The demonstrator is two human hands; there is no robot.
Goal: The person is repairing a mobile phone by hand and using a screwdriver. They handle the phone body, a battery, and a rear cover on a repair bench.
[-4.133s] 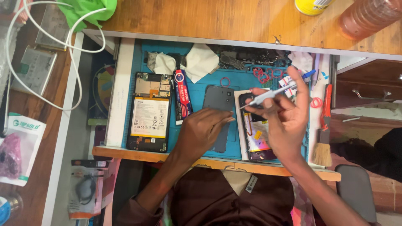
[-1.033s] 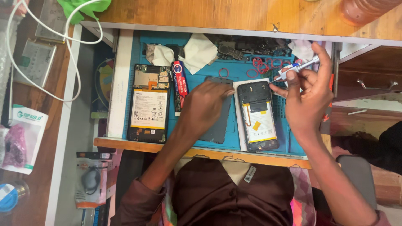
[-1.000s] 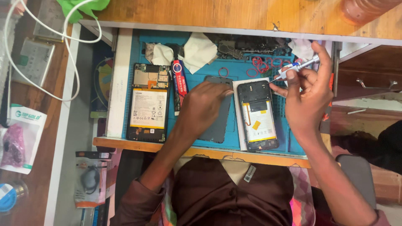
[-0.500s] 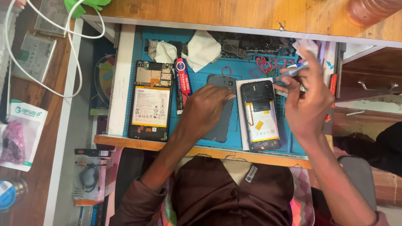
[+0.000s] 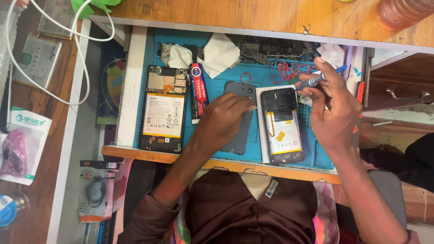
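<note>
Head view: left hand [image 5: 224,118] lies flat, fingers loose, on a grey back cover [image 5: 239,118] on the blue mat [image 5: 316,156]. Right hand [image 5: 332,115] pinches a screwdriver [image 5: 316,80] over the opened phone [image 5: 282,126], just right of the cover.

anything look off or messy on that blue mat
Nothing looks damaged by accident. Two phones lie opened, batteries exposed: one at the mat's left, one between the hands. Crumpled white tissues and loose red rubber rings litter the mat's far edge.
</note>
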